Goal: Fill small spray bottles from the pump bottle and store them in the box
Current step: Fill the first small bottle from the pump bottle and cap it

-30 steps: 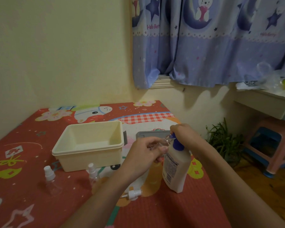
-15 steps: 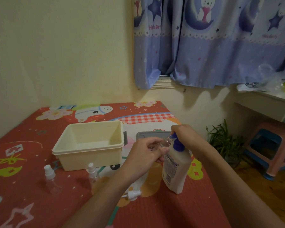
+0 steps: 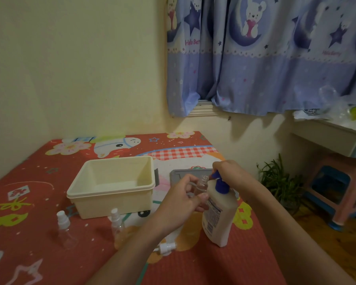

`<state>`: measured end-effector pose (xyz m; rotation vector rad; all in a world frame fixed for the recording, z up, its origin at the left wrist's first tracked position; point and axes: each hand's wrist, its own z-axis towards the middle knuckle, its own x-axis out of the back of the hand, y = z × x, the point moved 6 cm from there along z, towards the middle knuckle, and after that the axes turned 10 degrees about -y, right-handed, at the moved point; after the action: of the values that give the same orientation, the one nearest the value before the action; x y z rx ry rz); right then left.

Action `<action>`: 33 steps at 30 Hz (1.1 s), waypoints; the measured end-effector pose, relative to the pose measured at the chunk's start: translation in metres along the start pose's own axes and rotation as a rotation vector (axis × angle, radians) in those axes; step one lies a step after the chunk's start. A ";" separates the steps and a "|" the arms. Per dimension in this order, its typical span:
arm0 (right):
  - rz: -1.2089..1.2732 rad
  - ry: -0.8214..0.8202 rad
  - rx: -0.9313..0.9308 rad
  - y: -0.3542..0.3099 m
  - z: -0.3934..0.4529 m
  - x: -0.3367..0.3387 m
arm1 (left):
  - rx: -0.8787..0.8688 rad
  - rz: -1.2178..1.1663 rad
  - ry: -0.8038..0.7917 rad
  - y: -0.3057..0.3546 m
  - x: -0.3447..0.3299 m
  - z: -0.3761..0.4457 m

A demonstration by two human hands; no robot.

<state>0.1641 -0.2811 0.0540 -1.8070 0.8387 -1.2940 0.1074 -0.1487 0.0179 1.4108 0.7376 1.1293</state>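
Note:
My left hand (image 3: pixel 183 199) grips a small clear spray bottle (image 3: pixel 202 183) without its cap, mouth held under the blue pump nozzle. My right hand (image 3: pixel 229 171) rests curled over the blue pump head of the white pump bottle (image 3: pixel 218 214), which stands on the red mat. A loose white spray cap (image 3: pixel 166 248) lies on the mat below my left wrist. Two capped clear spray bottles (image 3: pixel 65 230) (image 3: pixel 117 223) stand in front of the cream box (image 3: pixel 113 186), which holds nothing.
A grey lid (image 3: pixel 188 173) lies behind my hands. The red patterned mat (image 3: pixel 29 202) ends at its right edge near a potted plant (image 3: pixel 279 182) and a pink and blue stool (image 3: pixel 337 192). Wall and curtain stand behind.
Hands and bottles hold almost the same place; the pump head sits slightly higher under my right hand.

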 end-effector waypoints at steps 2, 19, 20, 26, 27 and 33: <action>-0.007 0.000 -0.011 0.001 0.001 0.000 | -0.014 -0.002 0.002 0.001 0.000 -0.001; 0.128 0.082 0.100 -0.020 -0.010 0.014 | -0.049 0.008 0.099 0.014 0.018 -0.007; 0.130 0.097 0.122 -0.024 -0.011 0.015 | -0.053 0.007 0.102 0.015 0.019 -0.009; 0.149 0.223 0.285 -0.045 -0.021 0.028 | -0.058 -0.010 0.144 0.016 0.030 -0.018; 0.167 0.241 0.319 -0.049 -0.024 0.029 | -0.059 -0.017 0.154 0.016 0.033 -0.020; 0.230 0.249 0.491 -0.072 -0.037 0.017 | -0.052 -0.040 0.209 0.017 0.047 -0.031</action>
<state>0.1394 -0.2667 0.1315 -1.1503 0.7512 -1.4386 0.0919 -0.0976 0.0419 1.2411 0.8743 1.2682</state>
